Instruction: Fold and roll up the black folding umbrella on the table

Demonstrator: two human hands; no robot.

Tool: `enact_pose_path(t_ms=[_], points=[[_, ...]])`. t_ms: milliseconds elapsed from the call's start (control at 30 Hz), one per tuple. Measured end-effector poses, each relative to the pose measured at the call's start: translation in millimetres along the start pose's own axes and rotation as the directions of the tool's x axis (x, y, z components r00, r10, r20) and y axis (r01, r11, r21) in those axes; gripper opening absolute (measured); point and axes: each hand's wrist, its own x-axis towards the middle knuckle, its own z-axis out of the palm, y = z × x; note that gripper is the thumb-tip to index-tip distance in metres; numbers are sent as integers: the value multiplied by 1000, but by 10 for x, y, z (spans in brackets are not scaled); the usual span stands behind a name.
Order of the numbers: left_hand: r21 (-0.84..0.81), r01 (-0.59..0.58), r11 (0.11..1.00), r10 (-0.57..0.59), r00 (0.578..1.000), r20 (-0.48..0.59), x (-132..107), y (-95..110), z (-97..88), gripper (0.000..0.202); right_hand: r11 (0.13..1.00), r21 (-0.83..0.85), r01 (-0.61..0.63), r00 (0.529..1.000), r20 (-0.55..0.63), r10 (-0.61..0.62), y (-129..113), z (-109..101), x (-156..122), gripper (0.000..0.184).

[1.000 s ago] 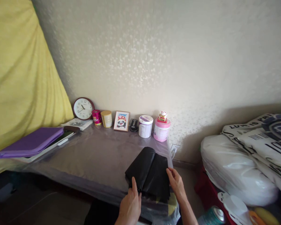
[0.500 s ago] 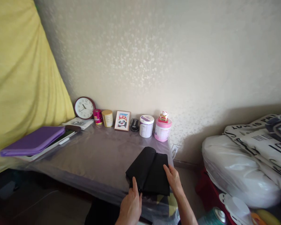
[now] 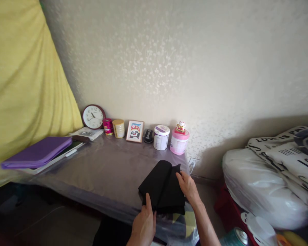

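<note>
Two bare hands meet at one black bundle, lying by the near right corner of the table, a crease dividing its halves; the right hand has thumb and fingers closed on the right half's outer edge, toward its far corner; the left hand lays its index finger over the near edge, though whether the curled fingers pinch underneath I cannot tell; light, steady pressure from the left beside the crease should keep layers aligned while the right handles its edge gently; the plastic cover looks slick, so hard tugs could skid the bundle.
</note>
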Motion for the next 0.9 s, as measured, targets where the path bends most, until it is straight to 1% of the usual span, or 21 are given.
enact_pose_path(t_ms=[100,200,267,367,500,600,667,767,833,900], points=[[6,1,1000,-1,1000,11,6,3,7,57,975,223,4,998,66,-19,-97,-13,64,31],[13,5,1000,-5,1000,-7,21,1,36,56,903,423,-72,990,141,13,-232,59,126,34],[11,5,1000,-4,1000,-11,29,0,47,56,867,486,-115,988,151,46,-318,162,169,35],[1,9,1000,-9,1000,15,33,0,33,57,846,514,-142,986,148,76,-414,379,239,40],[-4,10,1000,-10,999,40,32,4,-7,57,875,463,-142,986,145,83,-481,687,312,43],[1,9,1000,-9,999,41,41,-1,-13,57,936,331,-118,987,141,75,-516,830,311,40],[-1,4,1000,-4,999,39,52,-13,-3,56,976,198,-94,988,141,66,-541,866,287,38],[-20,-7,1000,8,1000,29,52,-41,12,55,997,24,-67,985,161,62,-574,864,244,38],[-47,-23,999,25,999,22,29,-62,7,57,997,-56,-45,986,160,54,-586,853,225,38],[-80,-39,996,39,999,-1,-13,-82,-13,59,995,-101,-26,987,155,42,-590,849,218,39]])
